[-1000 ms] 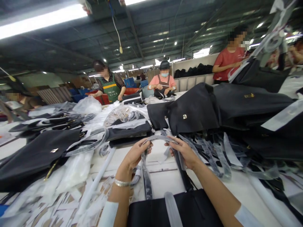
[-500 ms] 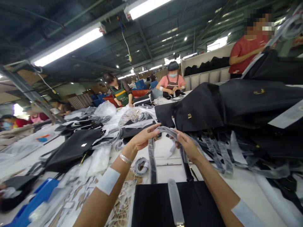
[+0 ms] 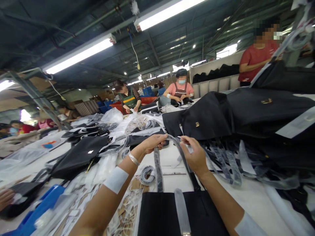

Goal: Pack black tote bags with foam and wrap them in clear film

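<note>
We are gripping the plastic-wrapped handle (image 3: 158,170) with left hand (image 3: 154,143) and right hand (image 3: 195,157), fingers closed, pulling its loop taut above the black bag (image 3: 157,216)

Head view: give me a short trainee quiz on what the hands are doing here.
1. True or false: the left hand and the right hand both hold the wrapped handle of the black bag.
2. Which wrist wears the bracelet? A: left. B: right.
3. Fill in: the crate at the lower left edge is ___ in colour.
Key: 1 true; 2 A; 3 blue.
</note>
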### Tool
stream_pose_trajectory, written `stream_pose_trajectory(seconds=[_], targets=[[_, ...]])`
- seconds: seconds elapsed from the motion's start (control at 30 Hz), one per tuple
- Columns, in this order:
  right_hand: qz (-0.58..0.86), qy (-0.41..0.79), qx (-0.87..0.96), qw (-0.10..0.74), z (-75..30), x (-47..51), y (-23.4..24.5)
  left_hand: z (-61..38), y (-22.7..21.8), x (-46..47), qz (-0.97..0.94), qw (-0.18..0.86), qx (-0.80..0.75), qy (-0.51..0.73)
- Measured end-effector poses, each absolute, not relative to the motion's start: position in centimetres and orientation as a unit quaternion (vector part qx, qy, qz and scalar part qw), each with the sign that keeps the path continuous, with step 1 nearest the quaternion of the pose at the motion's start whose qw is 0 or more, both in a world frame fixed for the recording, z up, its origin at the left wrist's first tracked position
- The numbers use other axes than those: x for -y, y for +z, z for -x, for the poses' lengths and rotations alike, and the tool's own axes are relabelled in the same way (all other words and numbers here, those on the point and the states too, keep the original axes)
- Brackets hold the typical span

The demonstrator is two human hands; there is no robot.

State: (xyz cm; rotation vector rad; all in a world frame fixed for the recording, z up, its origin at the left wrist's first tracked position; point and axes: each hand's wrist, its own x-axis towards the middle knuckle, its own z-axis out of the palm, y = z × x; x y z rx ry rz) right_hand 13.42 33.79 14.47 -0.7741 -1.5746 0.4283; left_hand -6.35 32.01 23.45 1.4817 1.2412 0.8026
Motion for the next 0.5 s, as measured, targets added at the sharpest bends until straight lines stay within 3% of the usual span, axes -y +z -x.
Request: stream_pose_trajectory(seconds=[0.07,0.23,0.5], targets=[[0.348,0.255,0.671,0.603,-13.4,-32.5,16.4,6.0,23.6,-32.0,-0.604,0.496,-0.513,0.356],[0.321,0.638,0.551,0.432,-12.1,-30.9,19.4,5.0,24.8,-30.7,-0.621,0.408,-0.523,0.417],[0.235,0.728,0.383,0.518,-10.7,-28.3,21.5,2.5,26.4,-26.9,-0.722,0.236,-0.501,0.415]])
